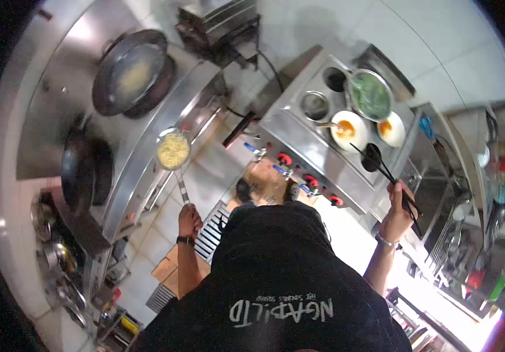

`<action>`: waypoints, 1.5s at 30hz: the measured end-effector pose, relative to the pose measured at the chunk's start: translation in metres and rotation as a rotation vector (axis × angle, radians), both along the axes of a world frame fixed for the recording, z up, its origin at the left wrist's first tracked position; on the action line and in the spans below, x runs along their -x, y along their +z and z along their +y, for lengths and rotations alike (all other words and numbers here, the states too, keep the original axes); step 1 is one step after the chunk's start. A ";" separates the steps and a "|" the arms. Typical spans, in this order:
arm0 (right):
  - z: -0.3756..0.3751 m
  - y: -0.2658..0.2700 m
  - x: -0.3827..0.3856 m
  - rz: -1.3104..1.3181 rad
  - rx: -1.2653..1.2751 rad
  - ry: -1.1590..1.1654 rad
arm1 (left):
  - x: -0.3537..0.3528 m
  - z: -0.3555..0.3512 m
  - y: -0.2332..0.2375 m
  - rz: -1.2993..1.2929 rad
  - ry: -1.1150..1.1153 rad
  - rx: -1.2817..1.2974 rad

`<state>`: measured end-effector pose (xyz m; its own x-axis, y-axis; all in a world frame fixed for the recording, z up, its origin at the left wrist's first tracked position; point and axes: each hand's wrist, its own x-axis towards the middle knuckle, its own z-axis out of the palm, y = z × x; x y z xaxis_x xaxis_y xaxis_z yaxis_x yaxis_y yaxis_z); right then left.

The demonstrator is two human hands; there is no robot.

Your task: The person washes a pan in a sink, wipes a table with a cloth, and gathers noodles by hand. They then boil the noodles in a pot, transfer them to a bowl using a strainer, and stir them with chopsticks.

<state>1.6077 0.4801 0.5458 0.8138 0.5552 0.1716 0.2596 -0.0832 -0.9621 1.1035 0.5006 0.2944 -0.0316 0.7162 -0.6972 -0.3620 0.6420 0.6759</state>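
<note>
In the head view, the left hand (190, 222), arm reaching forward, closes around the handle of a strainer (182, 188) of noodles (173, 151) near the steel counter (141, 138); the right hand (398, 214) pinches black chopsticks (388, 175), tips at a white bowl (341, 142). On the black shirt (264, 264), upside-down white lettering (281, 311) starts "NGAP".

Extends left forearm (189, 267) and right forearm (380, 267) forward, well apart; curls left hand (190, 221) into a closed grip; holds right hand (398, 212) bent, likewise gripping.
</note>
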 end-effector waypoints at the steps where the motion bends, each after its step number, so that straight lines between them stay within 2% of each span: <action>1: -0.002 0.000 -0.012 0.068 -0.061 -0.035 | -0.016 -0.003 0.019 -0.032 -0.030 -0.013; 4: -0.015 0.001 -0.055 0.185 -0.152 -0.049 | -0.074 0.004 0.095 -0.083 -0.109 0.000; 6: -0.021 -0.007 -0.082 0.324 -0.268 -0.061 | -0.112 0.019 0.133 -0.184 -0.286 -0.058; 7: -0.025 -0.009 -0.094 0.331 -0.269 -0.069 | -0.133 0.024 0.154 -0.176 -0.293 -0.057; 9: -0.030 -0.013 -0.115 0.518 -0.486 -0.071 | -0.174 0.037 0.183 -0.130 -0.515 -0.135; 10: -0.030 -0.012 -0.124 0.612 -0.499 -0.125 | -0.189 0.044 0.184 -0.093 -0.655 -0.203; 11: -0.031 -0.014 -0.131 0.621 -0.503 -0.127 | -0.206 0.047 0.186 -0.083 -0.657 -0.205; 13: -0.030 -0.018 -0.139 0.691 -0.540 -0.025 | -0.244 0.051 0.189 -0.245 -0.792 -0.006; 15: -0.024 -0.029 -0.145 0.599 -0.373 -0.040 | -0.274 0.049 0.179 -0.206 -0.865 -0.080; 18: -0.009 -0.031 -0.142 0.568 -0.304 -0.049 | -0.311 0.042 0.157 -0.133 -0.960 -0.171; 19: -0.007 -0.048 -0.150 0.544 -0.288 -0.047 | -0.319 0.041 0.152 -0.096 -0.977 -0.195; 26: -0.001 -0.077 -0.182 0.424 -0.121 -0.046 | -0.332 0.036 0.133 0.064 -1.104 -0.197; 28: 0.002 -0.085 -0.186 0.424 -0.061 -0.028 | -0.325 0.036 0.125 0.163 -1.187 -0.435; 30: 0.014 -0.113 -0.187 0.502 -0.141 0.013 | -0.325 0.034 0.136 0.178 -1.177 -0.424; 32: 0.028 -0.138 -0.184 0.716 -0.164 0.027 | -0.325 0.032 0.140 0.194 -1.166 -0.410; 34: 0.044 -0.164 -0.178 0.822 -0.157 0.028 | -0.325 0.030 0.141 0.187 -1.113 -0.304; 36: 0.060 -0.185 -0.170 1.014 -0.235 0.159 | -0.326 0.030 0.145 0.163 -1.094 -0.264; 38: 0.076 -0.181 -0.157 1.094 -0.247 0.141 | -0.328 0.031 0.147 0.138 -1.077 -0.226; 40: 0.086 -0.184 -0.154 1.211 -0.256 0.155 | -0.328 0.031 0.146 0.239 -1.068 -0.277; 44: 0.101 -0.196 -0.156 1.259 -0.293 0.182 | -0.339 0.030 0.140 0.332 -0.985 -0.265; 45: 0.102 -0.199 -0.159 1.263 -0.293 0.183 | -0.341 0.031 0.136 0.497 -1.027 -0.326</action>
<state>1.7669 0.5825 0.3471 0.4184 0.7465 -0.5174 -0.8441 0.1093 -0.5249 1.4448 0.5317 0.4300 0.4457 0.7056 -0.5509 0.5703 0.2505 0.7823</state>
